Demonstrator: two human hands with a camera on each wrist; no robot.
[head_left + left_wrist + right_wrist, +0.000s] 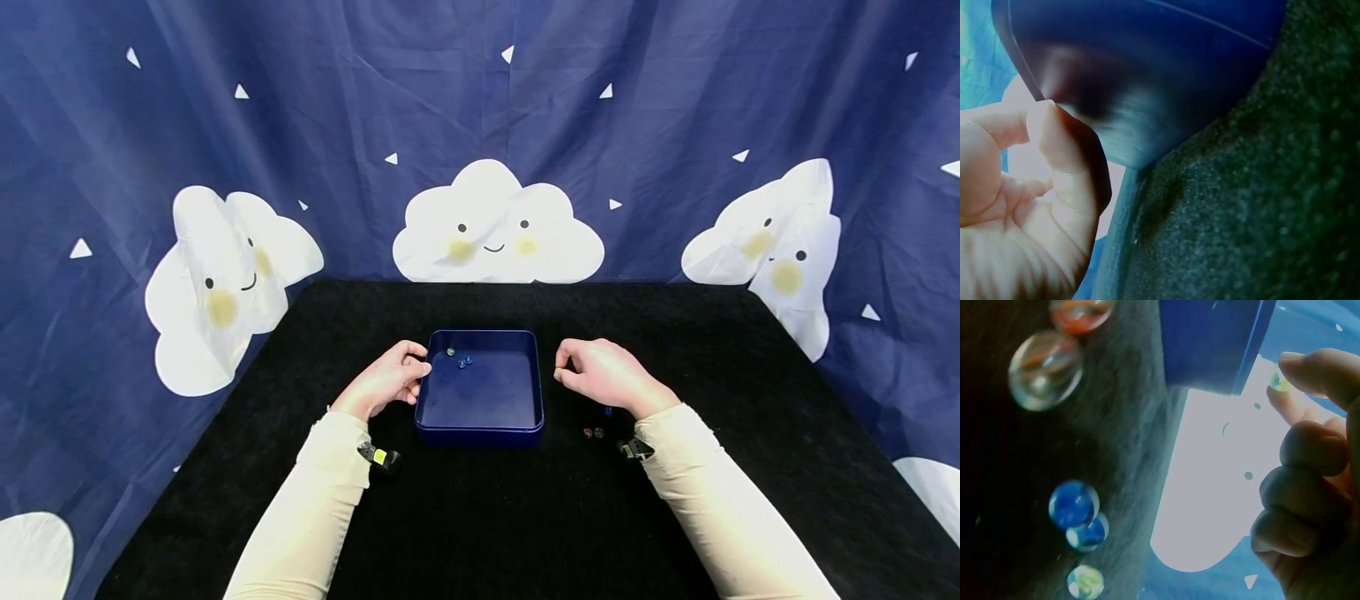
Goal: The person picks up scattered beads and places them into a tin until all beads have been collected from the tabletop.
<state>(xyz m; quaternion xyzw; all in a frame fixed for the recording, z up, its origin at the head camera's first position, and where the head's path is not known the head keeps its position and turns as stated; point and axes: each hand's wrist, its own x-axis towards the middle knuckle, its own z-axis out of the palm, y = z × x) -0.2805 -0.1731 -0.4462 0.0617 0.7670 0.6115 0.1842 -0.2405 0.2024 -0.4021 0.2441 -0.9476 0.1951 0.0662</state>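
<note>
A shallow blue square tray [480, 435] stands on the black cloth. My left hand [388, 377] grips its left rim; in the left wrist view, fingertips [1049, 115] meet the edge of the tray wall [1166, 81]. One greenish marble [451, 352] and two blue marbles [462, 364] lie inside, toward the back left. Just right of the tray, my right hand [606, 372] is raised above the cloth. Between thumb and forefinger it pinches a clear marble with a yellow-green swirl [1276, 377], seen in the right wrist view. The other fingers are curled in.
Several loose marbles lie on the cloth below my right hand: a red-orange one [1082, 314], a clear one with a brownish swirl [1045, 370], two blue ones [1074, 505] and a green-white one [1085, 582]. A blue curtain [480, 100] with white clouds hangs behind the table.
</note>
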